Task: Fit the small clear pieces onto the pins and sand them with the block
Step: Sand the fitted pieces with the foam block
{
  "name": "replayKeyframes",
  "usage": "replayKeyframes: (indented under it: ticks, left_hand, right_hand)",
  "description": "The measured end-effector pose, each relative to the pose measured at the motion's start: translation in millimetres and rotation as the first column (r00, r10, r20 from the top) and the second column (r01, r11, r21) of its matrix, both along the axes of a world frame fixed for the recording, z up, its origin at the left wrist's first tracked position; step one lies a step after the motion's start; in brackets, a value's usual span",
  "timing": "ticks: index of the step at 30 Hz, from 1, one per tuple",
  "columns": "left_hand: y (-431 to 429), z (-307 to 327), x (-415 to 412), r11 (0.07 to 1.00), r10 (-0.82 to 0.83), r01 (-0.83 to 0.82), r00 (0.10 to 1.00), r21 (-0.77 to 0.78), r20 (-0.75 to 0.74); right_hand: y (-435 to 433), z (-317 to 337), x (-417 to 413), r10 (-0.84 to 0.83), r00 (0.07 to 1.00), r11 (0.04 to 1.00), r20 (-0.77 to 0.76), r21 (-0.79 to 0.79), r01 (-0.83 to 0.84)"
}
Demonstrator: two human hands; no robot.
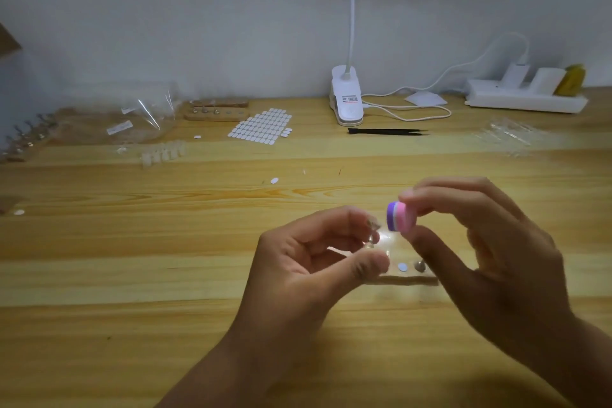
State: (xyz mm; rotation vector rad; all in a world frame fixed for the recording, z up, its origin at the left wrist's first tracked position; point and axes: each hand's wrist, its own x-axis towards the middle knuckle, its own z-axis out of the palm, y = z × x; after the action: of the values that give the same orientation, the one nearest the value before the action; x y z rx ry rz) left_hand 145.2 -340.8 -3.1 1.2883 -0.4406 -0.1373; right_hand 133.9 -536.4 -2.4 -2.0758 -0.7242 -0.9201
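Observation:
My left hand (308,262) pinches a metal pin carrying a small clear piece (374,232) between thumb and fingers, above the wooden table. My right hand (480,235) pinches a small purple-and-pink sanding block (399,217) between thumb and forefinger, its purple face right beside the clear piece. Under my hands lies a wooden pin holder (410,275) with a white sticker dot (402,267) and a metal pin base (420,266) on it. A row of small clear pieces (162,153) stands further back on the left.
A sheet of white sticker dots (261,127), another wooden pin holder (215,109) and plastic bags (132,116) lie at the back left. A white clip lamp (346,99), black tweezers (385,131), a power strip (526,96) and clear packets (510,134) sit at the back right.

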Motion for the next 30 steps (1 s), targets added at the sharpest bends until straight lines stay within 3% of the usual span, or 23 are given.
replayKeyframes:
  ticks: [2,5,9,13,18,24,30]
  left_hand:
    - [-0.9,-0.2,-0.5,0.998,-0.048,0.048,0.999,-0.036,-0.008]
    - [0.6,-0.4,0.3,0.994,-0.073,0.069,0.996,-0.079,-0.042]
    - [1.8,-1.8,2.3,0.993,-0.065,0.054,0.992,-0.104,-0.105]
    - [1.9,-2.5,3.0,0.994,-0.041,0.027,0.991,-0.107,-0.131]
    - [-1.0,-5.0,3.4,0.999,-0.002,-0.007,0.987,-0.05,-0.161]
    - [-1.0,-6.3,0.5,0.987,0.064,-0.069,0.997,0.146,0.034]
    - [-1.0,-5.4,-0.2,0.98,0.075,-0.09,0.993,0.177,0.089]
  right_hand:
    - [2.3,-2.4,-3.8,0.059,0.998,0.998,0.029,-0.027,-0.058]
    - [-5.8,-5.1,4.6,-0.046,0.999,0.993,0.01,-0.111,0.047]
    - [-2.5,-0.2,4.5,-0.082,0.995,0.996,0.05,-0.04,0.084]
    - [2.1,-3.5,-2.9,0.006,0.998,0.996,0.063,-0.092,0.0]
    - [0.6,-2.8,-0.2,-0.058,0.997,0.994,0.047,-0.087,0.062]
    - [4.0,-4.2,-4.4,0.011,0.998,0.993,0.064,-0.117,-0.003]
    - [-3.3,-6.6,0.0,0.01,0.999,0.984,0.051,-0.18,0.0]
